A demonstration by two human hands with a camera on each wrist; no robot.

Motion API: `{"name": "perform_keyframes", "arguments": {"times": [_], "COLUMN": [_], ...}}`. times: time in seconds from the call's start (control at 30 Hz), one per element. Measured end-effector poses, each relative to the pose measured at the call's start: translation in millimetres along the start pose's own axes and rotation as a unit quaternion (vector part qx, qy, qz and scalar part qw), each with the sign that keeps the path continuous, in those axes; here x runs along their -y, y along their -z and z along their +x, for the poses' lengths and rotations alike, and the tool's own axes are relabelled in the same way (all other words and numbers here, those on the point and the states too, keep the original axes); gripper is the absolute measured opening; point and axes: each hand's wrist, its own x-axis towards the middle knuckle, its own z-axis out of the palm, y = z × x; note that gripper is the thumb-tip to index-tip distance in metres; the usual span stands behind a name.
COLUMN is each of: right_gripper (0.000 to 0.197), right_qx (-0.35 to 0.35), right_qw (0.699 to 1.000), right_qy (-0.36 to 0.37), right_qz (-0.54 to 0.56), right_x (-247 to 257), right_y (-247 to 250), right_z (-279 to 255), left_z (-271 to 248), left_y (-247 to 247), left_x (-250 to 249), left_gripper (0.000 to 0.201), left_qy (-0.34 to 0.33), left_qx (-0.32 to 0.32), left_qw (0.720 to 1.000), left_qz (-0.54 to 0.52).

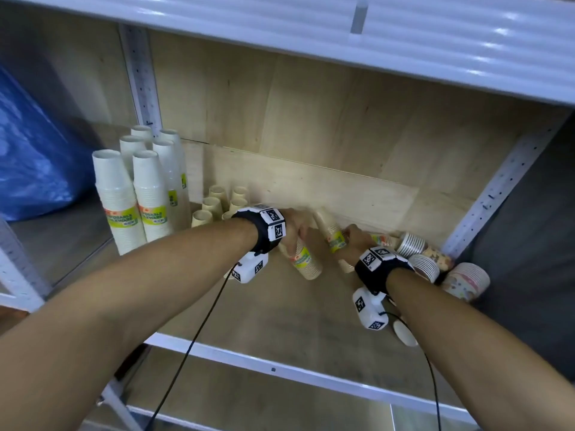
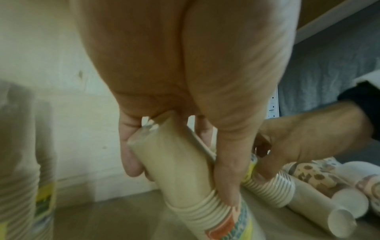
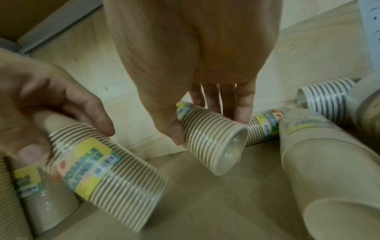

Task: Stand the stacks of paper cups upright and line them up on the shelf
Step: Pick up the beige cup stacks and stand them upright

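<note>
Now each hand holds 1 tan stack. The left stack [image 1: 303,259] leans, its thin closed end up in the left hand [image 1: 292,227] and its wide end low toward the person, so it must tip up. The right stack [image 3: 211,139] leans too, with the right hand [image 1: 354,244] curled around it from above. Both are mid-shelf [image 1: 280,318], between the standing white stacks [image 1: 137,194] on the left and the fallen stacks [image 1: 435,262] in the right corner.
</note>
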Motion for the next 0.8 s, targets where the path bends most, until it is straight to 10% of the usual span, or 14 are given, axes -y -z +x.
{"name": "perform_keyframes", "arguments": {"times": [0.8], "right_gripper": [0.08], "right_qx": [0.009], "right_qw": [0.974], "right_qy": [-0.032], "right_qz": [0.222], "right_x": [9], "right_y": [-48], "right_z": [-16], "left_z": [6], "left_y": [15], "left_x": [-19], "left_gripper": [0.043], "left_qy": [-0.043], "left_qx": [-0.06], "left_qw": [0.997], "left_qz": [0.034]}}
